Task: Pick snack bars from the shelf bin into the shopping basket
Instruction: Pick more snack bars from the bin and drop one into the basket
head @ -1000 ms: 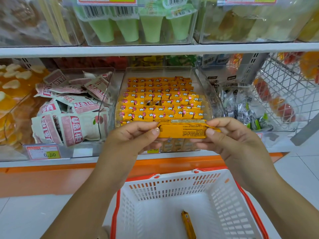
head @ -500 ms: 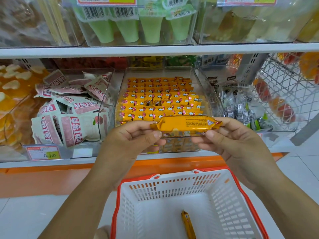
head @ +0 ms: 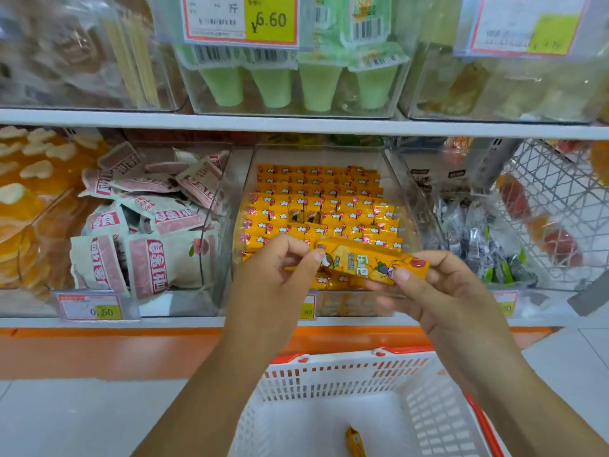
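The left hand (head: 280, 268) and right hand (head: 438, 291) pinched the snack bar (head: 369, 260) by its ends, near the shelf's (head: 164, 323) front edge. Dropped there, it could miss the basket (head: 346, 361).

On the white shelf (head: 164, 322), a left bin (head: 218, 225) of pink packets (head: 145, 222) stands beside the middle bin (head: 402, 186) of yellow snack bars (head: 316, 206).

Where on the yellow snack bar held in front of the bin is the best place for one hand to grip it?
Pinch the snack bar across its narrow middle, from the near side, thumb on top. It is long and slim, and the left hand and right hand pinch its two ends, so the middle is free.
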Demonstrator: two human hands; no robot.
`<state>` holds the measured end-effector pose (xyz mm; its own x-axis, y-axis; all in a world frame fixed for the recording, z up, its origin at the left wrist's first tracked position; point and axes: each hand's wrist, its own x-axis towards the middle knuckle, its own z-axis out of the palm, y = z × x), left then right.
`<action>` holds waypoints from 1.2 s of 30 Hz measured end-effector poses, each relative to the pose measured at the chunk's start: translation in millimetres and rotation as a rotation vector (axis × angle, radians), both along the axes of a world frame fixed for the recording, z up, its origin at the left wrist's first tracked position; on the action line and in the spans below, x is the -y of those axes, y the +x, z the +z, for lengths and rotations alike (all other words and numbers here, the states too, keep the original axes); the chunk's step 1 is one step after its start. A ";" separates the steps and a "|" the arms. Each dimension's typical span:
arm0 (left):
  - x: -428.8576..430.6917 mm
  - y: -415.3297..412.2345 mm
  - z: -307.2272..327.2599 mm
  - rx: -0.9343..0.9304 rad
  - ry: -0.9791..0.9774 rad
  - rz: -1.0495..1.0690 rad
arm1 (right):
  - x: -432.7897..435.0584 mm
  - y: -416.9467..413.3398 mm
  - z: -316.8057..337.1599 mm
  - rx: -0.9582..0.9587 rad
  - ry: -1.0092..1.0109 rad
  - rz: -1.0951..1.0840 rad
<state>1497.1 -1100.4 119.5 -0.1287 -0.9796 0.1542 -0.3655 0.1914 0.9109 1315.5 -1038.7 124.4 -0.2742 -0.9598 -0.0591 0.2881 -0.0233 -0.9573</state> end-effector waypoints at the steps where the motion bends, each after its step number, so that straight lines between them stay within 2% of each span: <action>1: 6.8 -1.0 -2.6 0.095 -0.069 0.019 | 8.6 -0.3 3.1 -0.052 -0.009 -0.024; 4: 32.0 -1.4 -11.8 0.336 -0.264 0.057 | 42.8 -3.4 13.3 -0.313 -0.030 -0.072; 9: 56.3 2.0 -31.7 0.697 -0.158 -0.055 | 107.1 -2.9 21.3 -0.727 -0.041 -0.043; 13: 60.7 2.8 -37.7 0.772 -0.140 -0.078 | 156.2 6.1 18.4 -1.164 0.021 0.129; 16: 62.7 4.8 -40.6 0.765 -0.150 -0.105 | 179.3 19.4 8.9 -1.251 0.094 0.283; 23: 64.7 5.0 -42.8 0.761 -0.175 -0.126 | 202.3 34.4 0.4 -1.444 0.125 0.473; 25: 67.1 3.7 -41.6 0.770 -0.189 -0.140 | 204.1 31.3 6.6 -1.425 0.150 0.544; 28: 70.7 0.5 -39.5 0.804 -0.208 -0.167 | 199.7 12.8 19.7 -1.254 0.159 0.436; 29: 72.0 -0.9 -38.9 0.818 -0.208 -0.173 | 197.7 4.7 22.3 -1.272 0.140 0.356; 31: 73.7 -3.5 -38.7 0.842 -0.194 -0.185 | 193.3 -8.5 21.7 -1.407 0.149 0.320; 33: 75.1 -4.8 -38.8 0.859 -0.176 -0.191 | 188.3 -11.2 15.5 -1.534 0.225 0.427; 36: 76.1 -5.3 -38.7 0.878 -0.158 -0.195 | 186.4 -7.1 1.9 -1.635 0.239 0.419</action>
